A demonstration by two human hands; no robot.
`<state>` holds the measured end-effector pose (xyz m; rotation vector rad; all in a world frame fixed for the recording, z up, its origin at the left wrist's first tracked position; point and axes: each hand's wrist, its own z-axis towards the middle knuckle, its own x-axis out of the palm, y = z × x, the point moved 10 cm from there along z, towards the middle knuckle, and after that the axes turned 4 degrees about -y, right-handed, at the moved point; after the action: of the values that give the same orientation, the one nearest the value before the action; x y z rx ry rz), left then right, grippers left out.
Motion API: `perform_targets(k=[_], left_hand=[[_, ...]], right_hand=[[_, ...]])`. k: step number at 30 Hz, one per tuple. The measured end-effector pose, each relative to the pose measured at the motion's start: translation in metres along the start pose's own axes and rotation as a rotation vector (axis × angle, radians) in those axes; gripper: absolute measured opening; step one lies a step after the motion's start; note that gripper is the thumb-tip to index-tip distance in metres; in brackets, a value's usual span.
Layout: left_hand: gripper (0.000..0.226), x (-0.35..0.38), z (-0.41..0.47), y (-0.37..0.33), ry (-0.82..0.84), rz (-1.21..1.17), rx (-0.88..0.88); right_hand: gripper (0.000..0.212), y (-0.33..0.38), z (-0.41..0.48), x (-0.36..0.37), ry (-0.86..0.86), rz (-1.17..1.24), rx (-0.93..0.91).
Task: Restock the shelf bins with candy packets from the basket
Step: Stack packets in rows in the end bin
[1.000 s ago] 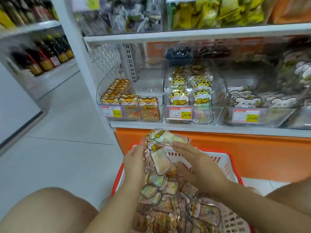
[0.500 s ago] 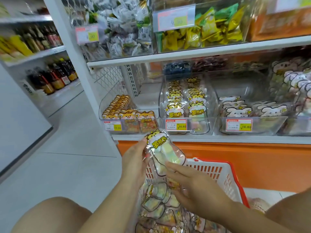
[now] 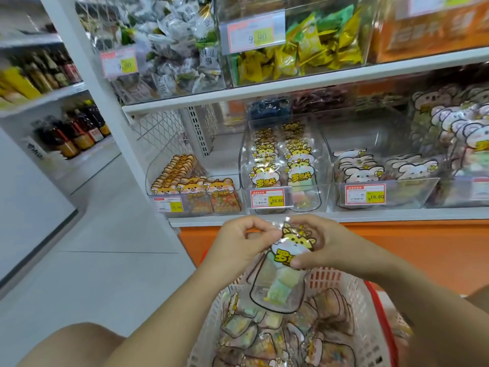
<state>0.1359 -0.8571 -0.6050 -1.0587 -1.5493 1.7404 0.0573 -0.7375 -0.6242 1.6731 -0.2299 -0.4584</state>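
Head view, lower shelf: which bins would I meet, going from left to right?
bin of orange-headed packets → bin of yellow-headed packets → bin of white-headed packets → pile of white bear-headed packets at the right edge.

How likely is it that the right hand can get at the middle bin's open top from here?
Likely yes. The right hand is in front of the middle bin, below its open top, with nothing between them. It and the left hand pinch the packet, though.
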Motion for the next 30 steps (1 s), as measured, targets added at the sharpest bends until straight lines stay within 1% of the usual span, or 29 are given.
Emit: perform_targets(k=[1, 3, 4, 6, 7, 8, 10, 12, 15, 17, 18, 20, 22, 24, 26, 29, 30], left_hand=[[0.014, 0.002, 0.001, -0.005, 0.002, 0.006, 0.022], [0.018, 0.004, 0.003, -0.014, 0.002, 0.012, 0.074], [0.017, 0.007, 0.004, -0.021, 0.016, 0.022, 0.119], [0.016, 0.015, 0.003, -0.038, 0.044, 0.104, 0.249], [0.014, 0.019, 0.002, -0.047, 0.051, 0.159, 0.319], [0.011, 0.023, 0.002, -0.056, 0.051, 0.208, 0.386], [0.007, 0.027, 0.003, -0.071, 0.019, 0.258, 0.494], [0.007, 0.027, 0.010, -0.082, -0.023, 0.253, 0.539], [0.016, 0.029, 0.019, -0.103, -0.079, 0.246, 0.621], [0.032, 0.030, 0.028, -0.118, -0.100, 0.282, 0.668], [0.043, 0.029, 0.036, -0.122, -0.102, 0.316, 0.665], [0.063, 0.029, 0.059, -0.121, -0.072, 0.432, 0.588], [0.077, 0.033, 0.081, -0.112, -0.032, 0.594, 0.496], [0.079, 0.037, 0.098, -0.106, -0.029, 0.719, 0.463], [0.074, 0.041, 0.112, -0.102, -0.039, 0.796, 0.457], [0.061, 0.047, 0.133, -0.083, -0.027, 0.844, 0.371], [0.064, 0.049, 0.137, -0.076, -0.014, 0.828, 0.339]], right_hand=[[0.066, 0.001, -0.001, 0.001, 0.010, -0.023, -0.021], [0.069, 0.003, -0.002, 0.000, -0.013, -0.047, -0.045], [0.074, 0.003, -0.002, -0.004, -0.047, -0.099, -0.055], [0.083, 0.009, -0.003, -0.012, -0.153, -0.290, -0.078], [0.081, 0.016, -0.004, -0.016, -0.197, -0.365, -0.105], [0.075, 0.023, -0.004, -0.019, -0.230, -0.410, -0.144], [0.056, 0.036, -0.002, -0.026, -0.268, -0.440, -0.198], [0.044, 0.050, 0.003, -0.035, -0.296, -0.422, -0.253], [0.039, 0.075, 0.010, -0.055, -0.386, -0.496, -0.358], [0.041, 0.092, 0.016, -0.078, -0.481, -0.581, -0.383], [0.044, 0.100, 0.020, -0.092, -0.537, -0.649, -0.382], [0.049, 0.114, 0.028, -0.117, -0.645, -0.829, -0.361], [0.050, 0.125, 0.037, -0.131, -0.680, -0.982, -0.348], [0.050, 0.130, 0.049, -0.132, -0.642, -1.145, -0.326], [0.048, 0.131, 0.062, -0.127, -0.582, -1.300, -0.307], [0.051, 0.124, 0.081, -0.126, -0.470, -1.365, -0.250], [0.054, 0.120, 0.086, -0.128, -0.437, -1.347, -0.222]])
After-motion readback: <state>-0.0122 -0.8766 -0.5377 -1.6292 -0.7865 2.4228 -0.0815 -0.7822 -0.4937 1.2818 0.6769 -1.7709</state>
